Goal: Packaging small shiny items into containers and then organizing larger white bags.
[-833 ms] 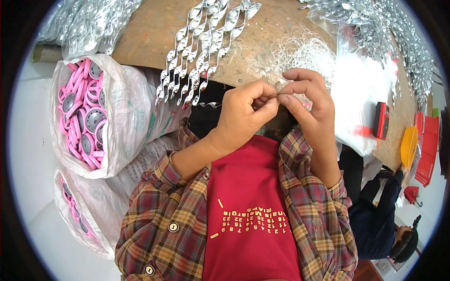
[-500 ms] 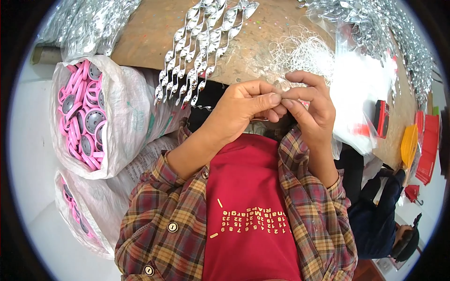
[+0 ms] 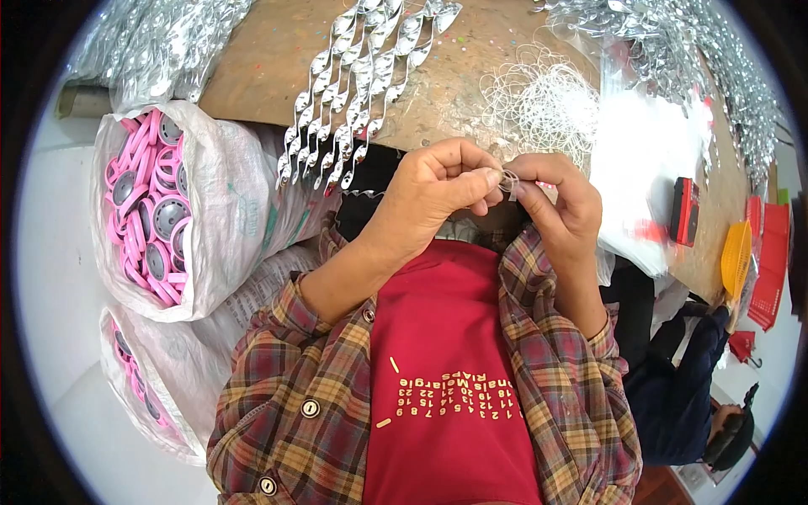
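A thin pale cord (image 3: 509, 180), bent into small loops, is between my two hands above the table's near edge. My left hand (image 3: 446, 189) is closed, thumb against the curled fingers, pinching one side of it. On the other side, the thumb and forefinger of my right hand (image 3: 562, 198) grip the same cord. Just beyond my hands lies a tangled heap of white cord (image 3: 543, 99). To the left, twisted silver strips (image 3: 358, 76) lie across the table, their ends hanging over the edge.
Left of me stands a white woven sack (image 3: 227, 215) of pink and grey wheels (image 3: 171, 210), another below it. The brown table (image 3: 454, 76) also bears clear plastic bags (image 3: 640, 160), a red-and-black box (image 3: 683, 210) and silver strip bundles (image 3: 160, 50). A yellow basket (image 3: 736, 257) and another person (image 3: 686, 387) are at right.
My right hand's fingers have closed in, the raised forefinger coming down onto the cord. Loops of cord now show between my fingertips. The left hand has barely moved.
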A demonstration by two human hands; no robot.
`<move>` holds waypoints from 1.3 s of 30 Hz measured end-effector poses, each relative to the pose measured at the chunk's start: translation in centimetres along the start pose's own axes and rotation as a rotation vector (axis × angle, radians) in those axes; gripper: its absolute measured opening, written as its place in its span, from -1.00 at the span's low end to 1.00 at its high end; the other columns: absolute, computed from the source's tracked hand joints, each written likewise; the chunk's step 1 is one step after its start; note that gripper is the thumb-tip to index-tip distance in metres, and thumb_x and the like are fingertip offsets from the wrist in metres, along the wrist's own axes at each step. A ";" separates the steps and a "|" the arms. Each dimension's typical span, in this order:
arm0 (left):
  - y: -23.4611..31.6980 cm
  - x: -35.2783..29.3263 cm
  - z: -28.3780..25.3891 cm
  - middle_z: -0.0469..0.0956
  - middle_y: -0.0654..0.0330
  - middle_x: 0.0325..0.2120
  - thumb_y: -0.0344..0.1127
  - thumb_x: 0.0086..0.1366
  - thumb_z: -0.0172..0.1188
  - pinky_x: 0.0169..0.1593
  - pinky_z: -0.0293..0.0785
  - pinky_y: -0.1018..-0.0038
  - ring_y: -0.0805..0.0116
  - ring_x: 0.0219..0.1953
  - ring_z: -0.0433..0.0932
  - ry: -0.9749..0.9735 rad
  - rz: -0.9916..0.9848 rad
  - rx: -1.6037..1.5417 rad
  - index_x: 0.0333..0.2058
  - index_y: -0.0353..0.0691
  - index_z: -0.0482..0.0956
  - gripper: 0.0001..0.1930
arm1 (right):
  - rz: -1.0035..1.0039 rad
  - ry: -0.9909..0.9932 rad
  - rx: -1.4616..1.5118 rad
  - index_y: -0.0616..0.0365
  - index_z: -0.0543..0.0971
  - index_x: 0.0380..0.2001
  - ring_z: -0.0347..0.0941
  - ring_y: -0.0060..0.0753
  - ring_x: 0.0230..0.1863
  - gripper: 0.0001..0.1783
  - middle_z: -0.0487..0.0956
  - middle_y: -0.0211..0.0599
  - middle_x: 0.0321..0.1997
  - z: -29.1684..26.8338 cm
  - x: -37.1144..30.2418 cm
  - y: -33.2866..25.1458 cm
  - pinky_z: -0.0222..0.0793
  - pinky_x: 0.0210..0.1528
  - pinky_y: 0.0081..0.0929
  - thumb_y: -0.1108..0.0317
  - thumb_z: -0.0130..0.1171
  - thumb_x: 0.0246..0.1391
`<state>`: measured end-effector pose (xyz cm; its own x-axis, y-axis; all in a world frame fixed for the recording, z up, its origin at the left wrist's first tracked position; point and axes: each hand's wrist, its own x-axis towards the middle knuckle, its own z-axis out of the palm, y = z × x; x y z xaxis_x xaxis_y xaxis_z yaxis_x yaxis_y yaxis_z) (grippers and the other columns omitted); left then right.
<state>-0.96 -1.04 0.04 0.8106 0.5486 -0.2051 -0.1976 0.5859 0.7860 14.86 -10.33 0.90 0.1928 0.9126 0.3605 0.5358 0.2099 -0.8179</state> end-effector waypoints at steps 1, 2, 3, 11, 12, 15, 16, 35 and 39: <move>-0.1 0.0 0.0 0.50 0.22 -0.47 -0.40 0.20 0.11 -0.36 0.39 0.68 0.58 -0.44 0.45 0.008 0.020 0.016 -0.33 -0.37 0.48 -0.86 | -0.027 0.014 -0.015 0.27 0.51 -0.39 0.43 -0.40 -0.26 -0.84 0.54 -0.26 -0.34 0.0 0.0 -0.2 0.28 -0.19 -0.53 0.63 0.13 -0.13; -0.1 0.0 0.1 0.50 0.22 -0.47 -0.40 0.20 0.11 -0.36 0.39 0.68 0.58 -0.44 0.45 0.008 0.021 0.016 -0.33 -0.37 0.48 -0.86 | -0.028 0.014 -0.014 0.27 0.51 -0.39 0.43 -0.40 -0.26 -0.84 0.54 -0.26 -0.34 0.1 0.1 -0.3 0.28 -0.19 -0.53 0.63 0.13 -0.13; -0.1 -0.1 0.2 0.50 0.22 -0.47 -0.40 0.20 0.11 -0.36 0.39 0.68 0.59 -0.45 0.44 0.017 0.044 0.070 -0.33 -0.37 0.47 -0.86 | -0.061 0.012 -0.071 0.26 0.51 -0.40 0.43 -0.40 -0.27 -0.85 0.54 -0.27 -0.35 0.0 0.1 -0.4 0.29 -0.20 -0.53 0.63 0.14 -0.14; 0.2 -0.3 0.8 0.48 0.31 -0.56 -0.38 0.21 0.11 -0.44 0.35 0.72 0.66 -0.54 0.39 0.022 0.051 0.150 -0.27 -0.34 0.51 -0.84 | -0.046 0.052 -0.146 0.26 0.46 -0.37 0.38 -0.54 -0.41 -0.93 0.50 -0.24 -0.31 -0.3 0.2 -0.8 0.27 -0.31 -0.64 0.55 0.05 0.02; 0.6 -0.4 0.8 0.47 0.34 -0.59 -0.37 0.21 0.11 -0.47 0.31 0.73 0.67 -0.56 0.38 0.026 0.031 0.225 -0.27 -0.33 0.53 -0.84 | 0.131 0.121 0.113 0.24 0.43 -0.34 0.33 -0.60 -0.46 -0.93 0.49 -0.23 -0.29 -0.5 0.3 -1.0 0.24 -0.36 -0.69 0.51 0.02 0.07; 0.7 -0.2 0.8 0.46 0.38 -0.63 -0.36 0.21 0.12 -0.51 0.25 0.74 0.69 -0.60 0.36 0.023 0.024 0.285 -0.27 -0.30 0.55 -0.84 | 0.304 0.161 0.477 0.19 0.39 -0.30 0.24 -0.69 -0.56 -0.93 0.47 -0.22 -0.26 -1.2 1.0 -1.1 0.18 -0.46 -0.76 0.45 -0.03 0.14; 0.7 -0.2 0.8 0.45 0.39 -0.64 -0.36 0.21 0.13 -0.52 0.23 0.75 0.69 -0.61 0.35 0.019 0.037 0.273 -0.28 -0.29 0.56 -0.85 | 0.301 0.131 0.587 0.17 0.37 -0.29 0.19 -0.72 -0.60 -0.93 0.46 -0.21 -0.25 -1.3 1.3 -1.1 0.14 -0.51 -0.79 0.42 -0.04 0.16; 0.0 -0.7 -1.1 0.54 0.24 -0.50 -0.34 0.14 0.13 -0.49 0.30 0.67 0.55 -0.52 0.46 -0.257 0.077 0.021 -0.24 -0.31 0.53 -0.78 | 0.292 0.251 0.689 0.16 0.34 -0.28 0.16 -0.61 -0.52 -0.89 0.28 -0.47 -0.53 -4.9 0.1 3.5 0.17 -0.38 -0.62 0.41 0.00 0.14; -2.6 -0.4 -1.5 0.57 0.10 -0.46 -0.25 0.05 0.17 -0.39 0.38 0.43 0.31 -0.46 0.53 -0.304 0.388 0.826 -0.17 -0.24 0.51 -0.65 | 0.014 0.244 0.862 0.19 0.34 -0.28 0.13 -0.57 -0.43 -0.87 0.27 -0.45 -0.47 -11.0 2.3 1.7 0.14 -0.26 -0.57 0.41 0.02 0.13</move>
<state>-1.60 -1.82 -2.81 0.9017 0.3696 0.2243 -0.1254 -0.2729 0.9538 25.27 -11.79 5.30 0.4165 0.8378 0.3530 -0.2523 0.4795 -0.8405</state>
